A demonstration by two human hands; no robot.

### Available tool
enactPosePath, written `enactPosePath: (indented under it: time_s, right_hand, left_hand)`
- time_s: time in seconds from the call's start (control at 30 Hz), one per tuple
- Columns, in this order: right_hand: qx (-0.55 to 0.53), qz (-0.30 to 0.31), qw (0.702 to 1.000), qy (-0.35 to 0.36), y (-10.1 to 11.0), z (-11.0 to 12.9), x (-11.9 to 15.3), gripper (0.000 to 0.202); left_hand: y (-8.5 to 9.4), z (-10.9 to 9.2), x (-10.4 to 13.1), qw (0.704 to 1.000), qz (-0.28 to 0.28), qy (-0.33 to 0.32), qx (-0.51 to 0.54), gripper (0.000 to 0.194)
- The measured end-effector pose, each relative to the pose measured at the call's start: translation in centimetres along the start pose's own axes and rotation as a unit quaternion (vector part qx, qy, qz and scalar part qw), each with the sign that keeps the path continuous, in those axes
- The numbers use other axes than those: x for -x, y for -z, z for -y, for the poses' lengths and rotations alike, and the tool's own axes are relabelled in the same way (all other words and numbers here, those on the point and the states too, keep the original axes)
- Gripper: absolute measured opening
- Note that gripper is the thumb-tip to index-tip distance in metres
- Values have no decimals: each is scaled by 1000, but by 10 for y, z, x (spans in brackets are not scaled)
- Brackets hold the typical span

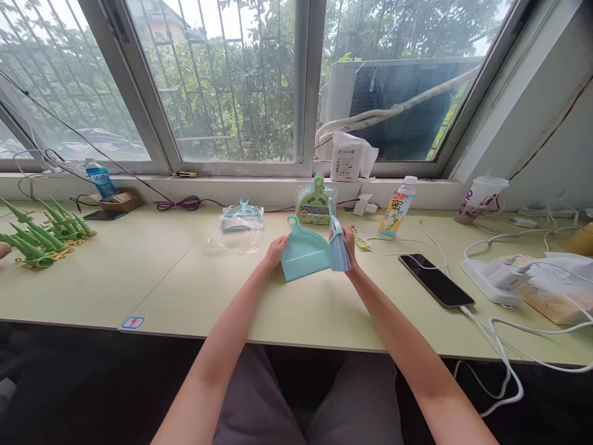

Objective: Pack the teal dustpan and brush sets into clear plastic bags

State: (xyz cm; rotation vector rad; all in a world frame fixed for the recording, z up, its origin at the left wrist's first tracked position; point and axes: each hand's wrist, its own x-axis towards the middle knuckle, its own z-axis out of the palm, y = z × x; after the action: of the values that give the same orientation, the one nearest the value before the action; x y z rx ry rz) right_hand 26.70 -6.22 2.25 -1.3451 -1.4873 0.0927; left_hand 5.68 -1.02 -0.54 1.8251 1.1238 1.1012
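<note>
My left hand (277,250) is closed on the left edge of a light teal dustpan (303,250), which is tilted up above the table with its looped handle pointing away from me. In my right hand (349,247) is a small brush (340,250), its blue-grey bristles pointing down beside the dustpan's right edge. Most of the right fingers are hidden behind the brush. Behind them, a green dustpan and brush set (315,201) leans upright in clear packaging against the sill. A teal dustpan set (242,215) in clear plastic lies further left.
Along the right are a drink bottle (397,207), a black phone (435,280) on a white cable, a power strip (493,281) and a plastic cup (480,199). Green plastic parts (46,232) cover the far left, where another person's hand (4,249) shows. A tissue pack (349,157) stands on the sill.
</note>
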Motion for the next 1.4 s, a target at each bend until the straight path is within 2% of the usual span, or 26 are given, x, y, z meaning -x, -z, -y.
enactPosePath:
  time_s: [0.07,0.13,0.23,0.3,0.43,0.57,0.7,0.77,0.9,1.1,1.23,1.33,1.4]
  right_hand:
    - [86,-17,996,2,11,-6,-6,46]
    - [192,-7,981,-16,18,-18,-9,42]
    - [309,21,947,-83,22,-42,-8,41]
    - [349,45,928,-124,22,-54,-6,40]
    - [364,94,917,-133,23,-60,-4,41]
    - [378,99,914,-112,22,-51,-6,41]
    - [418,156,884,-138,21,-48,-7,33]
    - [422,187,875,-147,21,-49,-7,37]
    - [391,206,883,-159,23,-51,-6,43]
    - [381,212,881,-187,21,-49,-7,29]
    - [353,175,897,-200,22,-55,-8,28]
    - [309,130,920,-205,25,-60,-10,27]
    - [277,100,938,-184,24,-59,-11,26]
  left_hand:
    - [12,9,-4,997,-4,40,-66,41]
    - [23,15,-6,983,-2,68,-168,37]
    - [31,20,-5,952,-20,83,-293,33]
    - [32,20,-5,939,-37,88,-329,35]
    - [33,17,-4,935,-70,102,-332,38]
    - [37,13,-4,940,-110,107,-304,35]
    - [39,11,-4,934,-125,127,-310,31]
    - [39,11,-4,930,-122,144,-316,30]
    - [37,12,-4,923,-108,171,-326,39]
    - [35,14,-2,923,-84,149,-345,30]
    - [31,10,-1,925,-81,134,-345,30]
    - [23,6,2,927,-53,96,-359,31]
    - [13,2,5,928,-27,65,-367,29]
